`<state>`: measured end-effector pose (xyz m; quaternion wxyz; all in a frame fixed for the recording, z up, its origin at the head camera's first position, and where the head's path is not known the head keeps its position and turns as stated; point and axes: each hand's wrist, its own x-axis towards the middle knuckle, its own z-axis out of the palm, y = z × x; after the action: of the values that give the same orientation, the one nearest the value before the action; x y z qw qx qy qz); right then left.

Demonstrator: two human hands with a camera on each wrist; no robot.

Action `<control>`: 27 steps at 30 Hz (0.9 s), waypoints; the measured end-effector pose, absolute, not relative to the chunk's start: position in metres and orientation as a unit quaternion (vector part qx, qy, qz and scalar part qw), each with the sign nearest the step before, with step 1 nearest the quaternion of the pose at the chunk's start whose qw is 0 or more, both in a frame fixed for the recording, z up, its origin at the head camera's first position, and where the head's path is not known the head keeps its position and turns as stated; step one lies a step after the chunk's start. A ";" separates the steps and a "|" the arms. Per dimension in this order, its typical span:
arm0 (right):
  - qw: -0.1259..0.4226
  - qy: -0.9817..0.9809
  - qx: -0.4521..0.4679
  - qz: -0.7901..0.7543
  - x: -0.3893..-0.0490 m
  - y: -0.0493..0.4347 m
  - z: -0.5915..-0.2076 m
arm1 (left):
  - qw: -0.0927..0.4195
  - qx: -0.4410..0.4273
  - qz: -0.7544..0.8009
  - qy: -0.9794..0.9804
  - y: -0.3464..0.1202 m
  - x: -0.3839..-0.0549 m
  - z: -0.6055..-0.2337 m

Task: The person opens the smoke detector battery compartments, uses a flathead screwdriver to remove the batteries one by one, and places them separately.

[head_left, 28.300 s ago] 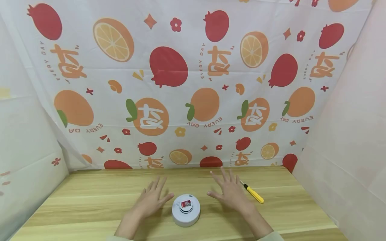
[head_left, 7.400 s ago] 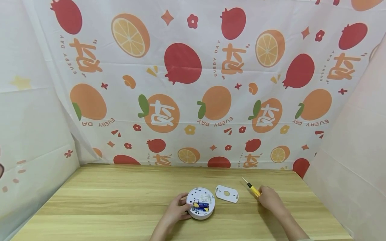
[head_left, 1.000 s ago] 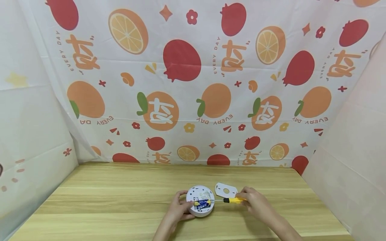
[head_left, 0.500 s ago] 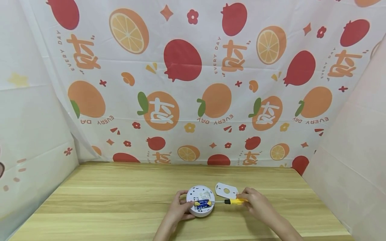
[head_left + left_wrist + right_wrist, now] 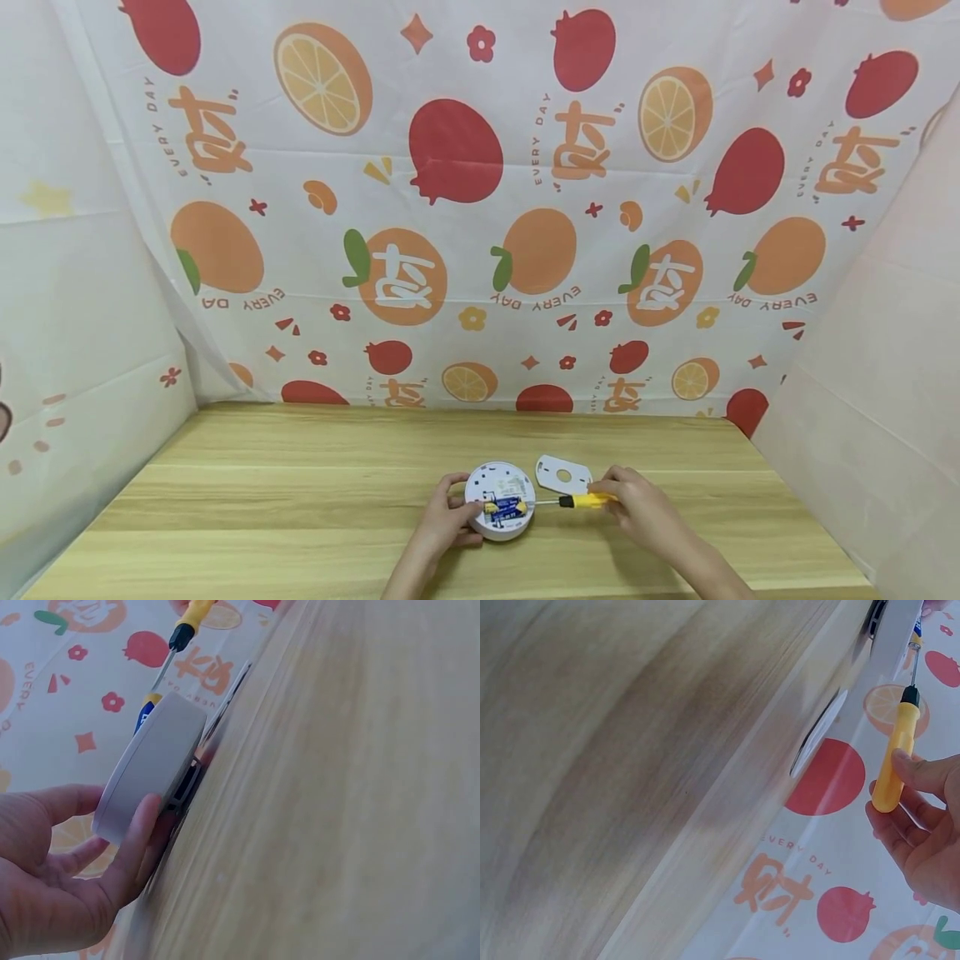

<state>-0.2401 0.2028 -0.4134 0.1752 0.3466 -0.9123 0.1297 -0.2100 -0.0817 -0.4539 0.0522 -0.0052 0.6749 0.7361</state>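
A round white smoke detector (image 5: 498, 479) lies battery side up near the middle of the tabletop (image 5: 300, 492). In its open compartment sit two blue-and-yellow batteries (image 5: 506, 508), and from beside the left wrist I can see a yellow battery end standing above the detector's face. The left hand (image 5: 444, 518) grips the detector's near-left side, fingers curved round the wall and thumb at the top face. The right hand (image 5: 637, 508) pinches the yellow handle of a screwdriver (image 5: 588, 500), held low and nearly level; its thin shaft reaches over the rim to the batteries, though I can't tell whether the tip touches. Just beyond the screwdriver, a white mounting plate (image 5: 550, 472) with a round hole lies flat. Behind everything hangs a fruit-printed cloth (image 5: 480, 333).
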 end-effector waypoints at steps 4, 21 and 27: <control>0.178 -0.914 0.341 0.132 -0.240 0.202 -0.413 | 0.048 -0.006 0.731 0.681 -0.083 -0.210 -0.453; 0.227 -0.937 0.222 0.149 -0.243 0.197 -0.413 | 0.005 -0.029 0.718 0.696 -0.089 -0.213 -0.452; 0.222 -0.940 0.214 0.148 -0.242 0.197 -0.411 | 0.006 -0.014 0.694 0.719 -0.089 -0.213 -0.451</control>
<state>-0.2416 0.1970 -0.4113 0.2221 0.2141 -0.9397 0.1479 -0.2128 -0.0886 -0.4513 0.0062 -0.0137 0.7194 0.6944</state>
